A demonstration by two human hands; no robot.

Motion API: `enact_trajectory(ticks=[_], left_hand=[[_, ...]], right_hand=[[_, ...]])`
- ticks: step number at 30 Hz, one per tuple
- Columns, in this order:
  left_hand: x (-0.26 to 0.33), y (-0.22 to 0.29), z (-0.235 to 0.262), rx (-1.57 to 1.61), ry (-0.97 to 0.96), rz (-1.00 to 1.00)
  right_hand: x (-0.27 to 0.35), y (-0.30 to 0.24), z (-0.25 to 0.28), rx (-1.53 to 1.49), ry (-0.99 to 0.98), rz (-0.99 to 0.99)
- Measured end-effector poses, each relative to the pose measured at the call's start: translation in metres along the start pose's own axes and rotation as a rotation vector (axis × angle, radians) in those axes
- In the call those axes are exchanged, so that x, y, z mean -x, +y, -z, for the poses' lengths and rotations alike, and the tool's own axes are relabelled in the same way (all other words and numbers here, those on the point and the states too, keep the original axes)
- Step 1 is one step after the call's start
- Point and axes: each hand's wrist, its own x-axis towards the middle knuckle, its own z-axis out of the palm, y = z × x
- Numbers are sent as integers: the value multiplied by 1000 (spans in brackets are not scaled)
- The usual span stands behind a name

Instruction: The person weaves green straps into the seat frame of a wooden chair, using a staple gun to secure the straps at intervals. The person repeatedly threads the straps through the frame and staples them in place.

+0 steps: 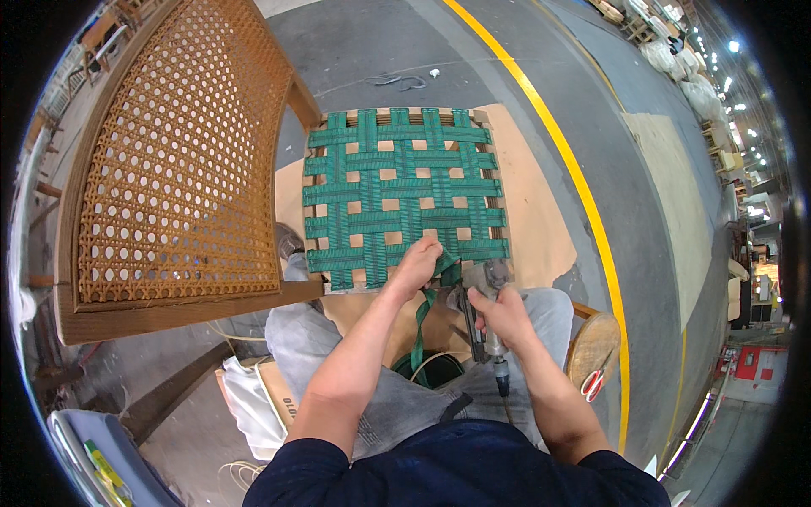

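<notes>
Webbing a chair seat at its near edge.

From the head view, the left hand (416,264) pinches a loose green strap (422,317) against the near edge of the seat frame (404,196). Just beside it, the right hand (504,314) is wrapped tight around a staple gun (483,314). A cane chair back (177,160) crowds the left; open concrete floor (372,42) lies beyond, bounded by a yellow line (583,194).

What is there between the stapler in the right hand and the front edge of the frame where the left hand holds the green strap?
Nothing visible. The staple gun in the right hand sits close beside the left hand, which presses the green strap onto the seat frame.
</notes>
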Motion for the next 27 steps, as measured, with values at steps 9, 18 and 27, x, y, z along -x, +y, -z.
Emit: enact_trajectory(ticks=[9,18,27], left_hand=[[1,2,3,-18,-12,18],[-5,-1,6,-7,-42,45],[0,5,7,82,-94,19]], right_hand=[[2,-7,-6,44,-17,16],[1,-8,-13,100,-38,13],[12,-18,-8,45,-61,4]])
